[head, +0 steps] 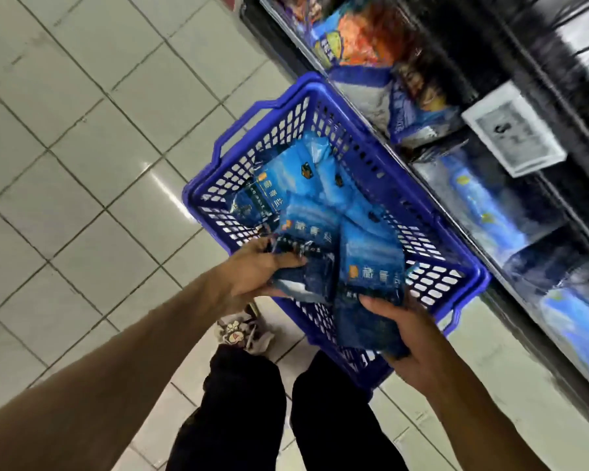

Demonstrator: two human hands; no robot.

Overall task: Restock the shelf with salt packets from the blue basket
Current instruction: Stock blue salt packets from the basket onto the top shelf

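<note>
Head view, nearest first: we see two bare forearms reaching down over black trousers (252,413); the left hand (249,277) has fingers curled round the lower edge of a blue salt packet (306,253), thumb on top; the right hand (412,338) grasps a second salt packet (371,283) from below, fingers wrapped under its dark bottom end; both held packets sit over the near end of the blue basket (320,107), touching or overlapping each other, we cannot tell which; more salt packets (286,178) lie flat inside the basket toward its far end, partly stacked; the basket stands on the tiled floor (82,130), just beside the shelf (510,232) on the right; the shelf holds blurred bluish packs (473,198) on the lower level and orange-and-blue bags (364,32) further up; a white price tag (514,130) hangs on the shelf edge, print unreadable; a patterned shoe (238,334) shows on the floor between the left hand and the trousers, close to the basket's near corner.
</note>
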